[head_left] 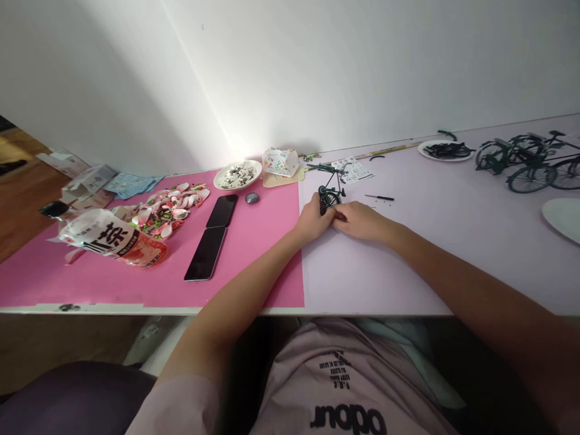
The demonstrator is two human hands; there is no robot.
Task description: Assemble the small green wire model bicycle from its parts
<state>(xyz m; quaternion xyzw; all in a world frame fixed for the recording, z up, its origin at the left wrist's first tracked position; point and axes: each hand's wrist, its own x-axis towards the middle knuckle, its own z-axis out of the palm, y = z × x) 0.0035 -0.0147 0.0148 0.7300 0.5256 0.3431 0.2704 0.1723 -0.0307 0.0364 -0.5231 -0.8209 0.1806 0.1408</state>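
Bicycle [330, 196], lilac tabletop [435, 248], perhaps wooden floor [22, 202]

Bicycle [331, 198] held at desk [408, 266] in left hand [314, 220], right hand [356, 219] set beside. Sheet [357, 172] placed behind it, screwdriver [385, 198] laid to right. Farther right, plate [422, 148] set near wall [362, 72], other bicycles [534, 169] stood right of plate. Left, two phones [206, 254] laid end to end, dish [219, 180] set behind them, bottle [111, 235] placed farther left.

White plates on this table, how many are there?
3. One plate, holding pale bits, stands on the pink surface; a second plate, with dark parts, is farther right, near the wall; a third plate is cut off at the picture's right edge. Others may be hidden.
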